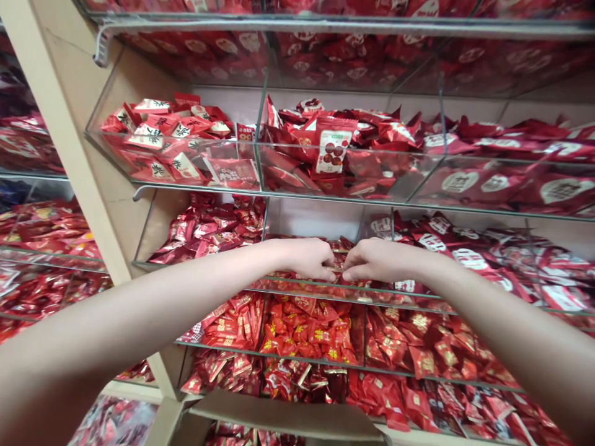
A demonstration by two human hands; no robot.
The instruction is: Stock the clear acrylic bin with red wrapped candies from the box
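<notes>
Both my arms reach forward to the middle clear bin (320,288) of a shelf full of red wrapped sweets. My left hand (309,257) and my right hand (376,260) meet over that bin, knuckles up and fingers curled down. The fingertips of both pinch at small red packets (341,257) between them; which packet each one holds is hidden. Red foil sweets (209,232) fill the bin to the left of my hands, and red packets with white round labels (465,257) fill the one to the right.
Clear acrylic bins stand in tiers on a beige shelf frame (83,167). The tier above holds larger red packets (334,148); the tiers below hold red-and-gold sweets (307,328). A cardboard flap (283,415) lies at the bottom. More red packets fill a neighbouring rack (41,241) at the left.
</notes>
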